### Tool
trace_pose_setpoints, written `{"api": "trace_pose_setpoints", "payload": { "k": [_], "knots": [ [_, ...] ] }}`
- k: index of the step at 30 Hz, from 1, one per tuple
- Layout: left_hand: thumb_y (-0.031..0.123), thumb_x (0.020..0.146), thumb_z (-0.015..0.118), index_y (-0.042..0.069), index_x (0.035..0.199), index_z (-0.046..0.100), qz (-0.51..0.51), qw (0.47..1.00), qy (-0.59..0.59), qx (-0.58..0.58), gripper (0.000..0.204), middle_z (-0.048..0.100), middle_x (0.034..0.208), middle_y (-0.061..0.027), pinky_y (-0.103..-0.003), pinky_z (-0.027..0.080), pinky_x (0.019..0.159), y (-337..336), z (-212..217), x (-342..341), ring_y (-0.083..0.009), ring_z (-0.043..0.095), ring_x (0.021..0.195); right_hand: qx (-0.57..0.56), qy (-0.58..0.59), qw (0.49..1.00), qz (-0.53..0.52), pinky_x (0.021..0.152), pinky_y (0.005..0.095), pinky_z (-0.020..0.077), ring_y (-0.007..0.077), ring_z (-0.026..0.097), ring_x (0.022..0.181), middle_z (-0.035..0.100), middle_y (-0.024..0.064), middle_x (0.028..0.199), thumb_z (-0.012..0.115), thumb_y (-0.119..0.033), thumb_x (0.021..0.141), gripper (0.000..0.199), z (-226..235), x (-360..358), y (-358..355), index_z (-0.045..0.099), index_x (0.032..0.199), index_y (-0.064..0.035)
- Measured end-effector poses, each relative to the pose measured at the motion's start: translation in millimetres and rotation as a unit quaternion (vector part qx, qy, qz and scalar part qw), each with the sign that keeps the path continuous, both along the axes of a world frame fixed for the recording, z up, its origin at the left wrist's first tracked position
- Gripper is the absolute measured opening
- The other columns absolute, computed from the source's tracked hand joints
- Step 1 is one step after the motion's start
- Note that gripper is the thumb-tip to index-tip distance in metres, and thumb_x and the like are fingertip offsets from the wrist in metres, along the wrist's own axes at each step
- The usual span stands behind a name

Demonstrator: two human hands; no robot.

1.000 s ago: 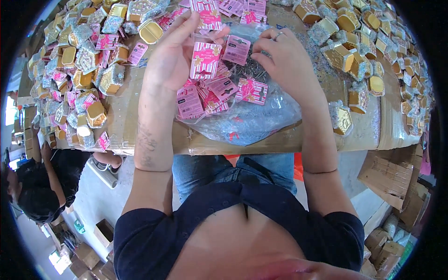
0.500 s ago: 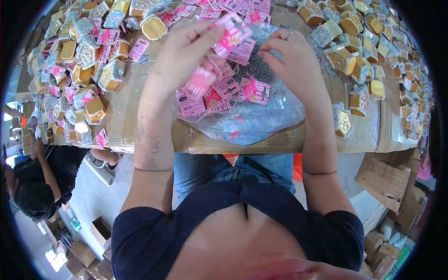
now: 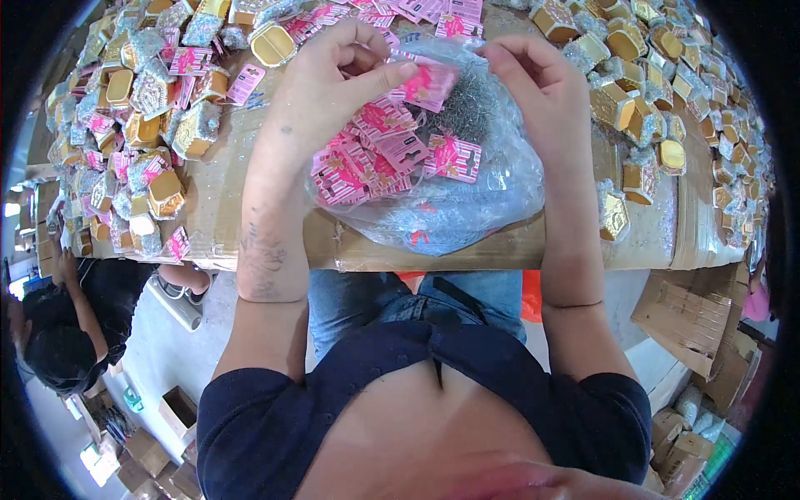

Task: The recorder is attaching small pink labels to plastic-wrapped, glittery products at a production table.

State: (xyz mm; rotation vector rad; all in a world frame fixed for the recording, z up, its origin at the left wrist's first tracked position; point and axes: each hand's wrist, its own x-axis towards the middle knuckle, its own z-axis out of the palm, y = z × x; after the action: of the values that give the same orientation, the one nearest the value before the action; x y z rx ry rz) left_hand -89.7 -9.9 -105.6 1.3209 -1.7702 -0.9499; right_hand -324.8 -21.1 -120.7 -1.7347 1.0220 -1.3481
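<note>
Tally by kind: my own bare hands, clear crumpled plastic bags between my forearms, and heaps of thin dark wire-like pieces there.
Left bare hand and right bare hand: 2
Clear crumpled plastic bag: 1
Heap of thin dark wire-like pieces: 1
Total: 4

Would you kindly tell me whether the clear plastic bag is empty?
Not empty: a tangle of thin dark metal pieces shows inside the clear plastic bag.

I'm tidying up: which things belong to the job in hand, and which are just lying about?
Job in hand, it seems:
pink card, in the left hand
pile of pink cards
thin dark pieces by the right hand
clear plastic bag
gold glittery pieces, either side

Apparently just lying about:
brown cardboard box, lower left
cardboard flap, lower right
</note>
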Motion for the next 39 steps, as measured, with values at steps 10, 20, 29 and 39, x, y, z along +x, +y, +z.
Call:
{"api": "trace_pose_setpoints", "payload": {
  "k": [10, 20, 29, 39],
  "knots": [
    [0.003, 0.092, 0.056, 0.001, 0.126, 0.049, -0.016, 0.881, 0.448, 0.148, 0.034, 0.066, 0.102, -0.0115, -0.022, 0.050, 0.074, 4, 12, -13, -0.0134, 0.063, 0.084, -0.062, 0.178, 0.979, -0.082, 0.062, 0.0303, 0.0451, 0.0175, 0.057, 0.065, 0.063, 0.0063, 0.075, 0.065, -0.016, 0.088, 0.013, -2, -5, 1, 0.068, 0.094, -0.0053],
    [-0.005, 0.089, 0.054, 0.002, 0.125, 0.051, -0.056, 0.888, 0.434, 0.140, 0.037, 0.066, 0.112, -0.0157, -0.019, 0.048, 0.059, 8, 24, -7, -0.0114, 0.062, 0.067, -0.138, 0.317, 0.936, -0.066, 0.075, 0.0415, 0.0482, 0.0322, 0.062, 0.089, 0.066, 0.0111, 0.090, 0.060, -0.017, 0.087, 0.014, -1, -7, -2, 0.067, 0.091, -0.0056],
    [-0.006, 0.086, 0.063, 0.000, 0.129, 0.047, -0.029, 0.935, 0.344, 0.080, 0.046, 0.067, 0.106, -0.0185, -0.021, 0.053, 0.056, 11, 20, -14, -0.0124, 0.066, 0.077, -0.074, 0.209, 0.974, -0.054, 0.065, 0.0314, 0.0458, 0.0214, 0.060, 0.070, 0.067, 0.0095, 0.084, 0.062, -0.015, 0.088, 0.014, 0, -9, -4, 0.069, 0.096, -0.0051],
    [-0.007, 0.087, 0.060, 0.001, 0.136, 0.043, -0.205, 0.922, 0.317, -0.087, 0.053, 0.068, 0.102, -0.0134, -0.022, 0.053, 0.069, 4, 5, -32, -0.0119, 0.064, 0.087, -0.019, 0.124, 0.992, 0.002, 0.078, 0.0219, 0.0452, 0.0078, 0.060, 0.088, 0.066, 0.0019, 0.092, 0.060, -0.007, 0.092, 0.013, 7, -8, 2, 0.068, 0.100, -0.0011]
  ]
}}
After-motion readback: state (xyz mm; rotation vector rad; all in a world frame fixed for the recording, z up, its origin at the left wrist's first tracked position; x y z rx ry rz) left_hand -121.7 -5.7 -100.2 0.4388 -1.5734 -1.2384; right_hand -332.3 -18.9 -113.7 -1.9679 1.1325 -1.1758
